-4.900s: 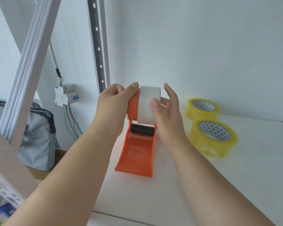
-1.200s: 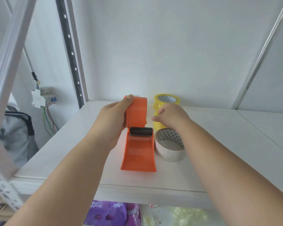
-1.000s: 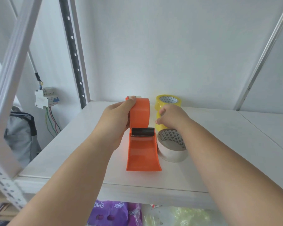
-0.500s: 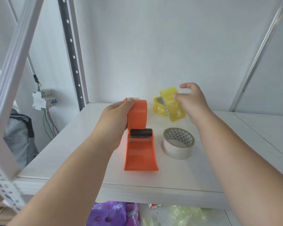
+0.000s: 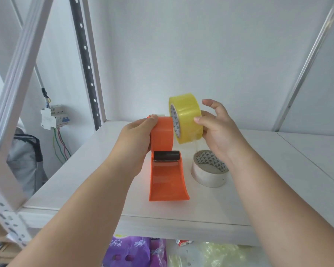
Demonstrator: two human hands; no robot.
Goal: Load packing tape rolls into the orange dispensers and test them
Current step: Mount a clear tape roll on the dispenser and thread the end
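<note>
Head view: right hand [image 5: 218, 132] pinches yellow roll [image 5: 185, 117] beside dispenser [image 5: 163, 135] gripped by left hand [image 5: 135, 135]; misaligned, it could jam

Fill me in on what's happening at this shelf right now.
A person is loading tape into an orange plastic tape dispenser that stands on the white shelf. The left hand grips the dispenser's rounded top. The right hand holds a yellow roll of packing tape upright in the air, right beside the dispenser's open side, not yet seated in it. A white roll of tape lies flat on the shelf just right of the dispenser, untouched.
</note>
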